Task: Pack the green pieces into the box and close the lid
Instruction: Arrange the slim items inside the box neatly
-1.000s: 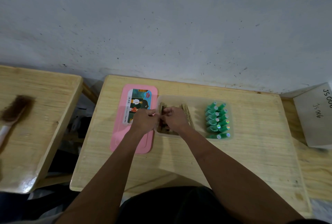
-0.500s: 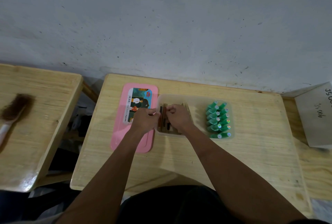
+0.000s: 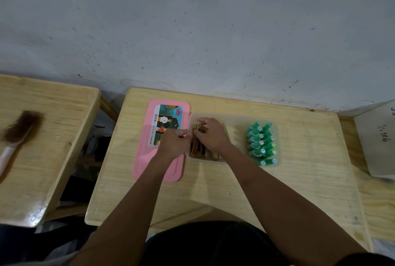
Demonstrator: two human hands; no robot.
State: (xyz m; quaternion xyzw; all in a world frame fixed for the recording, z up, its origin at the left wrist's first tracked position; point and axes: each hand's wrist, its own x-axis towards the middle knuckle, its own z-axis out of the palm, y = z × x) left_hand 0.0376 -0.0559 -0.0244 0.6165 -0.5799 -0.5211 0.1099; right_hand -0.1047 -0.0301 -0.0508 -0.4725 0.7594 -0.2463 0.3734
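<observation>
A clear plastic box [image 3: 233, 116] sits mid-table. Several green pieces [image 3: 261, 143] are packed in two rows in its right end. Brown and tan sticks [image 3: 197, 151] fill its left end. The pink lid [image 3: 147, 165] with a picture label lies flat on the table, just left of the box. My left hand [image 3: 174, 143] rests over the lid's right edge, its fingers curled and pinched at the box's left wall. My right hand [image 3: 211, 135] is inside the box's left end, fingertips bent down on the sticks and hiding most of them.
The wooden table [image 3: 213, 191] ends at a grey wall behind. A second table on the left holds a brown brush [image 3: 16, 133]. A grey sheet [image 3: 378, 139] with handwriting lies at the right edge. A gap separates the two tables.
My right hand's fingers have shifted toward the far end of the sticks. My left hand has stayed at the box's left wall. The green pieces and the lid have not moved.
</observation>
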